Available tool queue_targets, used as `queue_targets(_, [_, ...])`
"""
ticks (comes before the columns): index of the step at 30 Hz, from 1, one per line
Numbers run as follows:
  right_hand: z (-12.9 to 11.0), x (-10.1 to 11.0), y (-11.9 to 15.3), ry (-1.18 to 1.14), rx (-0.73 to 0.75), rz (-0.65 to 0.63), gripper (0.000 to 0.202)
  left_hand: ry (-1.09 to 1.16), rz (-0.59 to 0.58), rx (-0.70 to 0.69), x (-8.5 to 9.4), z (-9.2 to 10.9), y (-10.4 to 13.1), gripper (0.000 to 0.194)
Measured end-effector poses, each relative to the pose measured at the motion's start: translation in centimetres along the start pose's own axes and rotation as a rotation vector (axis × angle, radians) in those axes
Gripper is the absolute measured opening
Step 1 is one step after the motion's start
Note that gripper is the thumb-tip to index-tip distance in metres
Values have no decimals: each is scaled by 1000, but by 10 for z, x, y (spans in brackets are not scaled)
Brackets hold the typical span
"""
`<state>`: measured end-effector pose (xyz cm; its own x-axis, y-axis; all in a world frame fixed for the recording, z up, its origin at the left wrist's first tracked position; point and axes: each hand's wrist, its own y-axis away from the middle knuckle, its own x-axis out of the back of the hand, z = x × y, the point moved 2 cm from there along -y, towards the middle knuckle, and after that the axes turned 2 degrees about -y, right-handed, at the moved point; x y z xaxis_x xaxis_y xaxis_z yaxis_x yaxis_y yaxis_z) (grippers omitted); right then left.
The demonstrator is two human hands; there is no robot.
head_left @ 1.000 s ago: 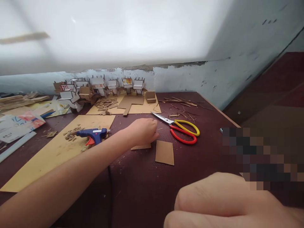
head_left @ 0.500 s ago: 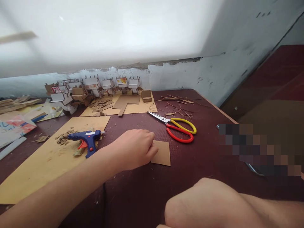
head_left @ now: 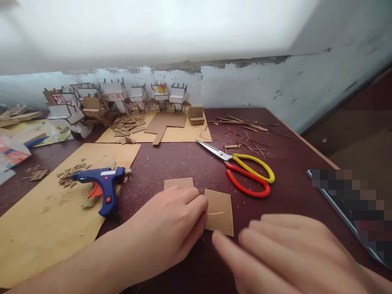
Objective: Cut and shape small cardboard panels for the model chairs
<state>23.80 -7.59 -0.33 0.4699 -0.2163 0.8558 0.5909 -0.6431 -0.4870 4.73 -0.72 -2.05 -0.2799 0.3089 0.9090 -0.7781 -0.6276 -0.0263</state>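
My left hand [head_left: 183,220] is closed, palm down, its fingers curled out of sight between two small cardboard pieces. One cardboard square [head_left: 219,204] lies flat at its fingertips, with a thin pale strip [head_left: 217,213] across it that meets the edge of the hand. Behind the knuckles another cardboard piece [head_left: 179,183] is partly covered. Whatever the left fingers grip is hidden. My right hand [head_left: 284,253], slightly blurred, is over the table at the lower right. Its index finger stretches toward the square's near edge, and I see nothing held in it.
A blue glue gun [head_left: 105,179] rests on a tan board [head_left: 45,220] at left. Scissors [head_left: 245,169] with red and yellow handles lie beyond my hands. Small cardboard chair-like models [head_left: 119,96] line the wall. A phone-like object [head_left: 333,208], partly pixelated, lies at right.
The view has shifted. My right hand has moved up toward the square, its index finger now extended from a fist. A second cardboard piece and the pale strip have come into sight.
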Motion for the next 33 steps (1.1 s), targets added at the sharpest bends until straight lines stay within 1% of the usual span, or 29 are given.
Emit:
queue_targets(1, [8, 0, -5, -46, 75, -23, 22, 15, 15, -10, 1, 0, 0, 19])
queue_targets(4, [34, -4, -12, -155, -81, -47, 24, 8, 58, -59, 4, 0, 1, 21])
queue_targets(6, [42, -8, -10, -239, -186, -72, 25, -16, 73, -105, 7, 2, 2, 22])
queue_targets(9, [43, -10, -6, -329, -263, -109, 25, -45, 63, -125, 7, 6, 2, 20])
queue_targets(11, [43, -12, -3, -353, -309, -171, 26, -49, 41, -126, 5, 6, 2, 20])
queue_targets(13, [46, -13, -1, -353, -351, -239, 26, -46, 31, -133, 2, 4, 2, 22])
queue_targets(18, [56, -16, 5, -305, -442, -392, 26, -49, 64, -145, -4, -2, 3, 22])
queue_targets(22, [60, -15, 6, -298, -510, -434, 23, -27, 69, -130, -4, -2, 3, 17])
queue_targets(24, [60, -13, 6, -312, -522, -446, 20, -4, 76, -125, -3, -1, 3, 14])
queue_targets(27, [59, -9, 6, -339, -507, -460, 18, 22, 91, -134, -4, 3, 4, 15])
queue_targets(33, [61, -4, 1, -417, -426, -525, 18, 21, 81, -188, -11, 2, 3, 18])
